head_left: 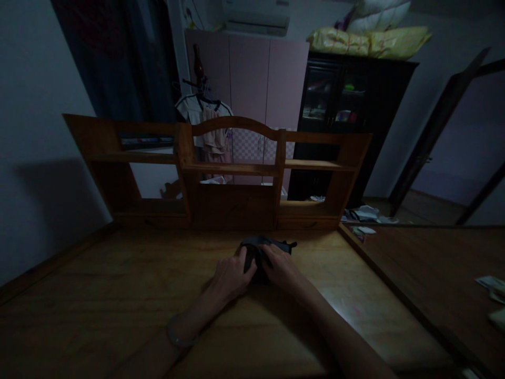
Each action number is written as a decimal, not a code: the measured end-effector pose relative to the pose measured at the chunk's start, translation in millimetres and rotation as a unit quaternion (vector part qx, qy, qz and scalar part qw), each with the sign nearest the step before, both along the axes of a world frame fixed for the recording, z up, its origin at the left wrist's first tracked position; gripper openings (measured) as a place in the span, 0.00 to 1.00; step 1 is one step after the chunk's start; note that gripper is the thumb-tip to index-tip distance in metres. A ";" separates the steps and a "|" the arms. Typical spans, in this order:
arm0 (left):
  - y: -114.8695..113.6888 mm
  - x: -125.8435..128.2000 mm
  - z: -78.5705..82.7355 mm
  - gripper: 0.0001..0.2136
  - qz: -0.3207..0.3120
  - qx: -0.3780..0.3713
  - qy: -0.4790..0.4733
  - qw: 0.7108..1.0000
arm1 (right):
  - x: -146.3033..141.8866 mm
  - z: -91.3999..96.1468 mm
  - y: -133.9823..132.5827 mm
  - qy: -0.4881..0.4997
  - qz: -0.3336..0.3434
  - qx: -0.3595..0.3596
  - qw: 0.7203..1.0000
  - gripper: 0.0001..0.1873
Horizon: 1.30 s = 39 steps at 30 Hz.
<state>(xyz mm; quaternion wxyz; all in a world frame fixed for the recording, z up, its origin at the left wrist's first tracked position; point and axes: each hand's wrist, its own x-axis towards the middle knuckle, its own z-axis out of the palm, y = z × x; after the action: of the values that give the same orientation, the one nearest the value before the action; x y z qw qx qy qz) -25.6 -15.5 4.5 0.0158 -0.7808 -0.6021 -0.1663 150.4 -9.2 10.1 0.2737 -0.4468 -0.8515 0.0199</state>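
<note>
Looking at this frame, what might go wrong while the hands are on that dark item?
1. The left hand and right hand cover much of the dark item in dim light, so a slipping hold could be hard to notice.
2. The small tab sticking out at its right end might snag on a finger.
3. The bracelet on the left wrist could perhaps scrape the wooden desktop.

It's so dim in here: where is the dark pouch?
In the head view, the pouch is near the middle, on the table, between the left hand and right hand, in front of the shelf.
</note>
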 end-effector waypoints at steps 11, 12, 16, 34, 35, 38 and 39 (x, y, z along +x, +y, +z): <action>-0.4 -0.6 -0.3 0.19 -0.042 0.007 0.011 0.999 | 1.4 0.7 0.3 0.010 0.032 -0.022 0.999 0.21; -0.3 -0.6 -0.4 0.19 -0.041 0.003 0.010 0.999 | 1.2 1.0 0.1 0.011 0.033 -0.023 0.999 0.20; 0.6 -0.6 -2.2 0.19 -0.033 -0.005 0.009 0.999 | 0.8 2.1 -1.2 -0.002 0.018 -0.024 1.000 0.21; 5.3 -1.0 -22.6 0.16 -0.046 -0.008 -0.223 0.974 | 1.1 2.6 0.1 0.030 -0.009 0.007 0.999 0.22; 5.6 -0.5 -22.6 0.16 -0.051 -0.007 -0.252 0.966 | 0.9 2.9 0.6 0.041 -0.018 0.007 0.999 0.22; 6.2 -0.1 -21.5 0.16 -0.068 -0.016 -0.328 0.942 | -1.3 2.9 1.4 0.075 -0.034 0.001 0.997 0.21; 6.3 -0.5 -21.2 0.17 -0.071 -0.020 -0.346 0.935 | -2.4 2.6 1.4 0.086 -0.038 0.000 0.996 0.21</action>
<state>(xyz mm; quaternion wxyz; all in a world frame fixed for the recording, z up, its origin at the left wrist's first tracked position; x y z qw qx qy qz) -26.1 -9.1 -16.7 -0.2207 -0.7158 -0.5164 -0.4150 148.0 -7.8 12.7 0.3462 -0.4755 -0.8073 0.0481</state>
